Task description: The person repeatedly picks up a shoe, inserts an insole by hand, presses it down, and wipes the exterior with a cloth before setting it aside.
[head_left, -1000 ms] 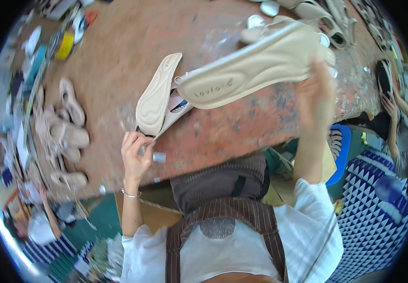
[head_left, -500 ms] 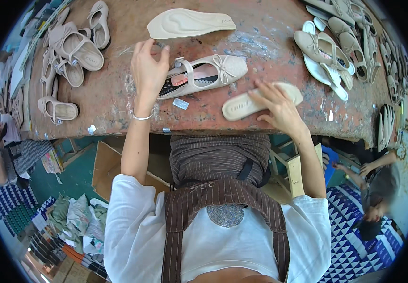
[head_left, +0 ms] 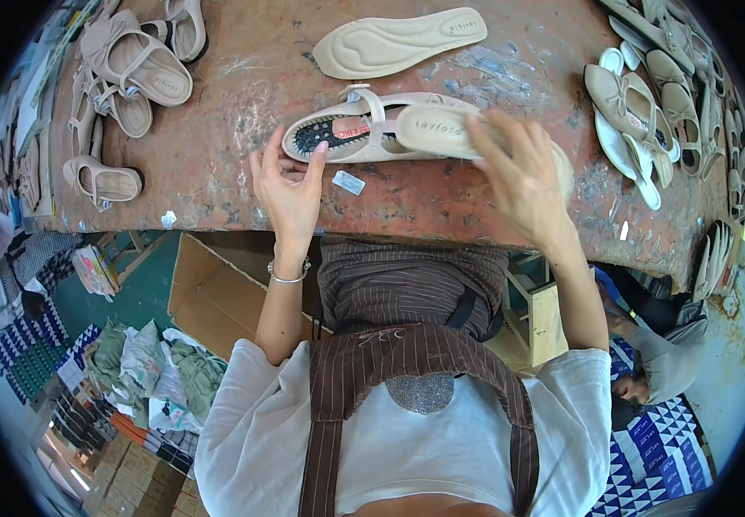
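Clamps a cream insole (head_left: 431,131) in the right hand (head_left: 519,172), over the forepart of a beige Mary Jane (head_left: 377,121); grasps that shoe's heel with the left hand (head_left: 290,189). Has black lining (head_left: 308,138) and a red-printed label (head_left: 353,133) inside, between grips; a second insole (head_left: 398,41) beyond; an open cardboard box (head_left: 217,289) nearer.

i have a worn table (head_left: 226,146) in my feed, its reddish-brown top scuffed and stained, its near edge bowed by my lens. on it lies a strapped beige shoe (head_left: 377,122), heel to the left. just beyond, a pale insole (head_left: 398,43) lies flat; just on the near side sits a small bluish tag (head_left: 348,182). i see more beige shoes (head_left: 152,79) crowding the left, and at right, shoes lying by white sole-shaped pieces (head_left: 617,148).
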Tool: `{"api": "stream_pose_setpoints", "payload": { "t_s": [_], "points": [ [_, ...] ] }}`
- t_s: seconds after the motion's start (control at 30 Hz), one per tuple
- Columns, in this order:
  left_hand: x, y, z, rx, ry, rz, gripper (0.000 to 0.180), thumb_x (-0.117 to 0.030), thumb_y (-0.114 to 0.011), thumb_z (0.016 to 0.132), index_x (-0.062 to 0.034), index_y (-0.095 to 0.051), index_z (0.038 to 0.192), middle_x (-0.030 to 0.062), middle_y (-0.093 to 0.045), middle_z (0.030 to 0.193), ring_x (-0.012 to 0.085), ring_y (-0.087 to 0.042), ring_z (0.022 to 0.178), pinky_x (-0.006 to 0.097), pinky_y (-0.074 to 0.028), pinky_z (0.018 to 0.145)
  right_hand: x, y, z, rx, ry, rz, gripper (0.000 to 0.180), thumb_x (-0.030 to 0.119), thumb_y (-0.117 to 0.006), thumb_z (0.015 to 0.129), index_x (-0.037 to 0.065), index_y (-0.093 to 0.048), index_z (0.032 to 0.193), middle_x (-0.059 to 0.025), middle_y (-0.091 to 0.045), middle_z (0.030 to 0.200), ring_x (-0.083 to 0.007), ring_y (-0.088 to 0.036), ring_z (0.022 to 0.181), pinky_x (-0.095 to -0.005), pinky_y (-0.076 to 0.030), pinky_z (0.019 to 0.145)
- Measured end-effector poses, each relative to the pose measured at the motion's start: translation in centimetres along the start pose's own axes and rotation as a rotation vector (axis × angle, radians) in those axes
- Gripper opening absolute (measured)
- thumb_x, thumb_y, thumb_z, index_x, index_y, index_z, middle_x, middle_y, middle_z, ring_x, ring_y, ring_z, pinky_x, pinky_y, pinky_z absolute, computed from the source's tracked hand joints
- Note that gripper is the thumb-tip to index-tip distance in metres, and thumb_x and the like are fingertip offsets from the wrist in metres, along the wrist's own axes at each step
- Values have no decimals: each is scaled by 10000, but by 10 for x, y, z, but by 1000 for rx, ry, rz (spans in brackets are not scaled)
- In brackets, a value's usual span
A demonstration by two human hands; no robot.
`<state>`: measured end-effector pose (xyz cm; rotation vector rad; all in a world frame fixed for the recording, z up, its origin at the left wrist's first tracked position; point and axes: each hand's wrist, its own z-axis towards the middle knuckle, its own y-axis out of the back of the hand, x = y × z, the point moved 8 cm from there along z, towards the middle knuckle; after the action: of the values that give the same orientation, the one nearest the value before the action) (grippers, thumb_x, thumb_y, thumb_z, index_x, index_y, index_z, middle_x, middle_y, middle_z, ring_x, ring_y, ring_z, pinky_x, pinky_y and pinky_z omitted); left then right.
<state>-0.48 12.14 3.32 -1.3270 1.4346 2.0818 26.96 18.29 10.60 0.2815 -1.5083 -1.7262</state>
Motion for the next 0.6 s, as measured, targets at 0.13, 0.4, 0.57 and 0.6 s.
{"api": "stream_pose_setpoints", "payload": {
  "t_s": [0.13,0.4,0.57,0.6],
  "points": [
    [12,-7,3,83,70,-171,642,-138,-854,769,99,-555,1285,83,-495,1049,119,-618,780,236,-576,651,13,-35,17,4,61,145,351,24,-660,749,42,-727,1093,-137,-621,1198,-312,-579,1083,-427,-474,931],
    [28,-12,7,137,107,-341,671,-84,-896,693,74,-589,1268,65,-502,1099,93,-620,795,225,-589,665,37,-77,62,3,40,443,202,-8,-695,700,5,-725,900,-127,-654,1083,-307,-621,1047,-412,-495,925],
    [31,-10,13,70,105,-336,548,-91,-893,698,75,-653,1162,56,-554,995,72,-587,717,216,-560,580,42,-95,71,67,20,429,259,-42,-692,708,15,-738,957,-131,-660,1090,-307,-638,1015,-398,-517,884],
    [34,-11,14,60,117,-342,548,-91,-893,698,75,-653,1162,56,-554,995,72,-587,717,216,-560,580,42,-97,72,82,20,409,312,-55,-698,721,37,-760,1013,-124,-673,1118,-292,-652,999,-379,-525,866]
  ]
}}
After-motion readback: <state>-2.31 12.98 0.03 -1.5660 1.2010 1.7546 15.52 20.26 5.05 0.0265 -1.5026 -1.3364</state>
